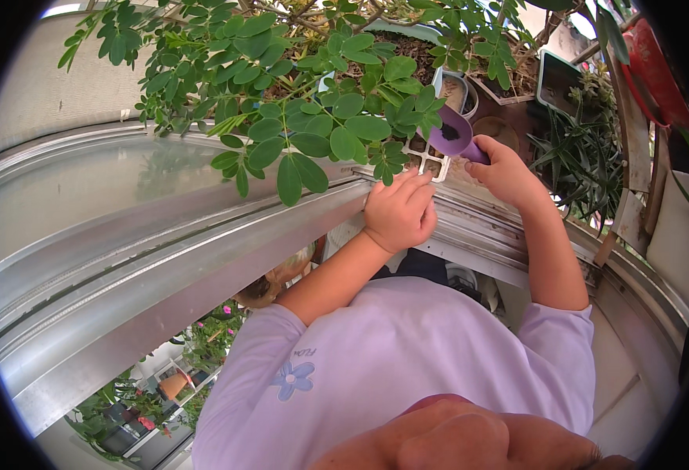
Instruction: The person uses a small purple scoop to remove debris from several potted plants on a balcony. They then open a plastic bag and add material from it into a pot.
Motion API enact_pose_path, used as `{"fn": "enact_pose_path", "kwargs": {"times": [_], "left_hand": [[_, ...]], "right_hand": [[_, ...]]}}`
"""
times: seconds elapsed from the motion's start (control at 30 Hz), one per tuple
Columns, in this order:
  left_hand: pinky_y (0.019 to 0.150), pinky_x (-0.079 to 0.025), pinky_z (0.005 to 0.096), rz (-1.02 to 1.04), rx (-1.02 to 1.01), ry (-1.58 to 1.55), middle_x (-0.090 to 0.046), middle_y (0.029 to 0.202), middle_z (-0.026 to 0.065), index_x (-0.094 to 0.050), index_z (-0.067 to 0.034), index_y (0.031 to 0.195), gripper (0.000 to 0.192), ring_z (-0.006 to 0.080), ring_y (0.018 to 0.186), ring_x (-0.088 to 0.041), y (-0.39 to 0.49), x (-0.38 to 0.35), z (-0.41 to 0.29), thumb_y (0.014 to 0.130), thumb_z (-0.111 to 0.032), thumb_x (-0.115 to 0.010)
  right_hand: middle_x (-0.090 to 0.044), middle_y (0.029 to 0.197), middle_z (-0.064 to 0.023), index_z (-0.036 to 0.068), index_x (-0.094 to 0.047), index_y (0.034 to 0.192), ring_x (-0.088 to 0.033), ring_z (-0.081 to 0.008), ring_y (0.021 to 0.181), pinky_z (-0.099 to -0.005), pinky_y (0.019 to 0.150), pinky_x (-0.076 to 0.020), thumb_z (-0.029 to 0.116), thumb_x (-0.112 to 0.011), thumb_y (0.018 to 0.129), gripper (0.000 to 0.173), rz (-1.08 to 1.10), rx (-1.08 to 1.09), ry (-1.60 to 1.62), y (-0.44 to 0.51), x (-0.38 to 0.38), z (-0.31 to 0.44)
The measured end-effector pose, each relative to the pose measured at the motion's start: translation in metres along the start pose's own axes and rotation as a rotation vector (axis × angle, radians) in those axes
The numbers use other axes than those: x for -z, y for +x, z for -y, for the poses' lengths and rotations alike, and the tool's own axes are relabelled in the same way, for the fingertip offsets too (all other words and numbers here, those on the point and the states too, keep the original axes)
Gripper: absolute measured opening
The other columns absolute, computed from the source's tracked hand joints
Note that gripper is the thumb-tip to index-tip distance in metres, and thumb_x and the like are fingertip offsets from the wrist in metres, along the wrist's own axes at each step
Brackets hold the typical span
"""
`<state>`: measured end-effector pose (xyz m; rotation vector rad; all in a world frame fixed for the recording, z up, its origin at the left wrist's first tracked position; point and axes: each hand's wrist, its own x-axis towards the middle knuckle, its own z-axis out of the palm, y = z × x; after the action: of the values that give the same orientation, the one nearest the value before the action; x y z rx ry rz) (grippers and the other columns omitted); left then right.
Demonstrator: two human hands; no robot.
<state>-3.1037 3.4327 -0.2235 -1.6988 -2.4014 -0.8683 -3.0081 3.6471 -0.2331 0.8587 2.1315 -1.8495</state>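
Note:
My right hand (506, 170) grips the short handle of a purple plastic scoop (455, 136), whose bowl holds a little dark soil (450, 131). The scoop is just above a white plastic seedling tray (438, 170) with soil in its square cells. My left hand (402, 208) lies at the tray's near edge, its fingertips touching or very near the rim, and seems to hold nothing. Green leaves (350, 129) hide the tray's left part.
A leafy potted plant hangs over the sill from a light blue planter (438, 79). To the right stand a spiky succulent (579, 147), an empty-looking dark rectangular pot (559, 82) and a red plastic item (656, 70). Metal window tracks (485, 217) run before me.

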Motion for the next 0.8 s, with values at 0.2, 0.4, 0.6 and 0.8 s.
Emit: {"fn": "enact_pose_path", "kwargs": {"times": [0.2, 0.4, 0.6, 0.8], "left_hand": [[0.088, -0.048, 0.0392, -0.024, -0.014, -0.003, -0.071, 0.105, 0.0059, -0.069, -0.01, 0.091, 0.02, 0.0271, 0.102, -0.068, -0.002, 0.0, 0.002, 0.072, -0.012, -0.063], [0.087, -0.048, 0.0381, -0.082, -0.045, 0.005, -0.071, 0.104, 0.0051, -0.067, -0.011, 0.09, 0.019, 0.0259, 0.099, -0.068, -0.002, -0.002, 0.002, 0.071, -0.012, -0.064], [0.08, -0.047, 0.0372, -0.109, -0.068, 0.01, -0.069, 0.097, 0.0054, -0.063, -0.01, 0.085, 0.015, 0.0255, 0.092, -0.067, -0.004, -0.003, 0.004, 0.071, -0.014, -0.065], [0.078, -0.05, 0.0415, -0.263, -0.095, -0.26, -0.069, 0.094, 0.0062, -0.066, -0.01, 0.093, 0.018, 0.0267, 0.091, -0.066, -0.011, 0.011, -0.008, 0.076, -0.005, -0.066]], "right_hand": [[-0.061, 0.09, -0.0016, 0.001, -0.058, 0.122, -0.054, -0.0093, 0.077, -0.0269, 0.072, -0.047, 0.009, -0.066, 0.089, 0.035, 0.047, 0.012, -0.038, 0.008, -0.014, -0.005], [-0.06, 0.087, -0.0006, 0.0, -0.058, 0.122, -0.053, -0.0092, 0.075, -0.0257, 0.07, -0.0462, 0.009, -0.065, 0.09, 0.034, 0.023, 0.007, -0.041, 0.008, -0.013, 0.003], [-0.057, 0.091, 0.0002, 0.0, -0.057, 0.12, -0.05, -0.0074, 0.077, -0.0246, 0.069, -0.0454, 0.007, -0.063, 0.091, 0.031, -0.053, 0.055, 0.065, -0.027, 0.004, 0.028], [-0.06, 0.09, -0.0007, 0.001, -0.058, 0.12, -0.051, -0.0076, 0.074, -0.025, 0.067, -0.045, 0.011, -0.063, 0.09, 0.032, -0.034, 0.053, 0.03, -0.086, 0.005, 0.043]]}}
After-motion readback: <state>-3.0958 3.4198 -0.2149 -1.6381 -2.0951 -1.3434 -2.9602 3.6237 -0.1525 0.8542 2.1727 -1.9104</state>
